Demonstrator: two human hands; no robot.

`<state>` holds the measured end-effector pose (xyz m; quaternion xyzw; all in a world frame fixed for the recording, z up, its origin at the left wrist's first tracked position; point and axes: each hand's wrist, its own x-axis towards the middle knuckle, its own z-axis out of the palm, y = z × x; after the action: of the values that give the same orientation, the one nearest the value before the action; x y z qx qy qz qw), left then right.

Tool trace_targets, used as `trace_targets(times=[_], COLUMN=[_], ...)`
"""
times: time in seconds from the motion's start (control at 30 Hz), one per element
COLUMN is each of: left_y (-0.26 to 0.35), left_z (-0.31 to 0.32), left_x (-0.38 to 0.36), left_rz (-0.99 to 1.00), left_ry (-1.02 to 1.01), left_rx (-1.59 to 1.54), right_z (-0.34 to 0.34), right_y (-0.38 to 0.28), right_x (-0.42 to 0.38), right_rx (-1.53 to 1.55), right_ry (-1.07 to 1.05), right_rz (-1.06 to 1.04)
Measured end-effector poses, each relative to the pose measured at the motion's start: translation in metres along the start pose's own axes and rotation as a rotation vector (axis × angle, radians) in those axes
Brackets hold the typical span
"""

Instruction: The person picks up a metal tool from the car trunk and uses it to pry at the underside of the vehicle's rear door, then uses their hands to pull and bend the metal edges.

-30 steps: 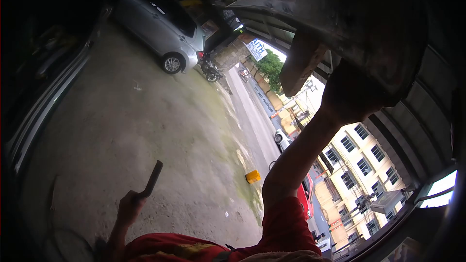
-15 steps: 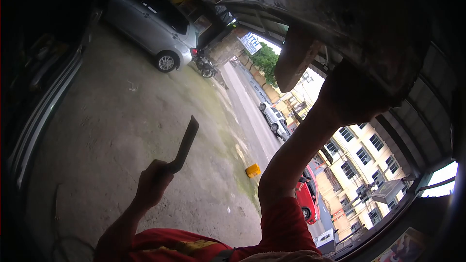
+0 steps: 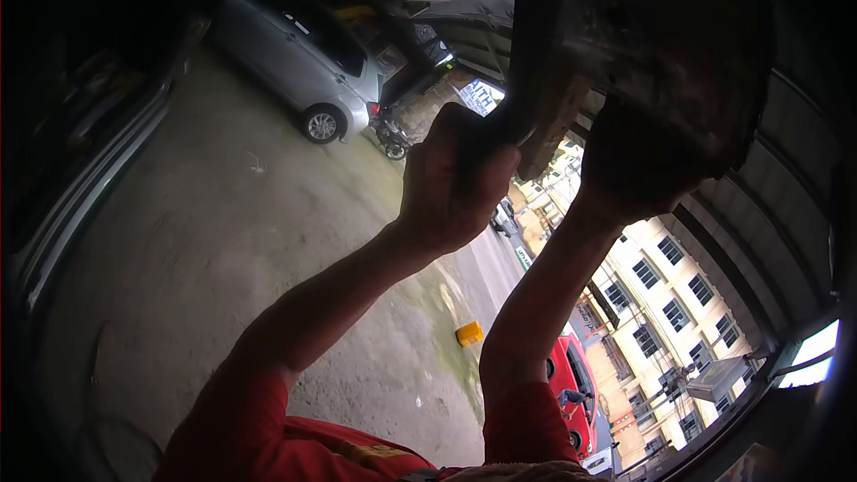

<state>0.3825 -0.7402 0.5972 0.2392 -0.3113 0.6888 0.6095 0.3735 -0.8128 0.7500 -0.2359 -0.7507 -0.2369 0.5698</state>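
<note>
My left hand (image 3: 455, 183) is raised, with its fingers wrapped round a dark flat bar (image 3: 536, 36) that points upward in front of the overhead metal. The bar lies close beside a worn, rust-marked flat piece (image 3: 555, 129) that hangs down between my hands. My right hand (image 3: 647, 165) is up at the lower edge of a dark, scuffed metal panel (image 3: 687, 80). Deep shadow hides its fingers. Both forearms reach up from red sleeves.
A silver car (image 3: 303, 62) stands on the concrete floor (image 3: 232, 241) with a motorcycle (image 3: 393, 138) behind it. A yellow container (image 3: 469, 333) sits near the floor's edge. Beyond are a red car (image 3: 571, 393) and a pale building (image 3: 661, 303). Dark vehicle trim (image 3: 98, 187) runs along the left.
My left hand has risen from low over the floor to the overhead metal, bringing the bar with it. My right hand stays at the panel. The view has shifted slightly.
</note>
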Motion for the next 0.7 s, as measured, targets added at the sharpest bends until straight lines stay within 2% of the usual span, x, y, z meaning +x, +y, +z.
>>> trace_targets(times=[0.03, 0.07, 0.1, 0.17, 0.2, 0.23, 0.3, 0.33, 0.37, 0.43, 0.5, 0.53, 0.57, 0.6, 0.67, 0.7], left_y=[-0.003, 0.009, 0.013, 0.017, 0.018, 0.016, 0.001, -0.019, -0.018, -0.012, 0.011, 0.005, 0.016, 0.009, -0.006, -0.006], left_z=[0.01, 0.019, 0.027, 0.043, 0.049, 0.049, 0.044, 0.051, 0.05, 0.049, 0.049, 0.045, 0.035, 0.04, 0.053, 0.05], left_x=[0.006, 0.011, 0.014, 0.018, 0.016, 0.019, 0.036, 0.037, 0.034, 0.025, 0.018, 0.014, 0.014, 0.017, 0.03, 0.031], left_rz=[0.139, 0.037, 0.045, 0.176, 0.147, 0.143, 0.661, 0.459, 0.189, 0.087, -0.057, 0.102, 0.13, 0.131, 0.569, 0.455], left_ry=[0.001, 0.018, 0.019, 0.16, 0.16, 0.157, 0.106, 0.036, -0.053, 0.061, 0.199, 0.295, 0.155, 0.154, 0.254, -0.004], left_rx=[0.03, -0.052, -0.045, -0.149, -0.335, -0.33, 0.881, 0.444, 0.41, 0.416, 0.169, 0.086, 0.243, 0.25, 0.502, 0.583], right_z=[0.001, 0.001, 0.001, -0.002, -0.006, -0.009, -0.015, -0.018, -0.016, -0.014, -0.015, -0.015, -0.015, -0.014, -0.009, -0.008], right_y=[0.0, -0.001, -0.004, -0.001, 0.0, 0.001, 0.012, 0.012, 0.011, 0.005, 0.004, 0.002, 0.002, 0.001, 0.003, 0.006], right_x=[0.002, 0.005, 0.005, 0.006, 0.005, 0.006, 0.011, 0.014, 0.011, 0.005, 0.008, 0.008, 0.008, 0.009, 0.003, 0.002], right_rx=[0.009, 0.018, 0.028, 0.042, 0.045, 0.047, 0.047, 0.047, 0.049, 0.055, 0.067, 0.074, 0.082, 0.087, 0.085, 0.08], right_ry=[0.003, 0.005, 0.005, 0.013, 0.021, 0.03, 0.042, 0.045, 0.045, 0.043, 0.051, 0.055, 0.06, 0.065, 0.073, 0.076], right_rz=[-0.001, -0.001, -0.003, -0.002, -0.001, 0.0, 0.005, 0.006, 0.005, -0.001, -0.013, -0.015, -0.015, -0.013, -0.001, 0.007])
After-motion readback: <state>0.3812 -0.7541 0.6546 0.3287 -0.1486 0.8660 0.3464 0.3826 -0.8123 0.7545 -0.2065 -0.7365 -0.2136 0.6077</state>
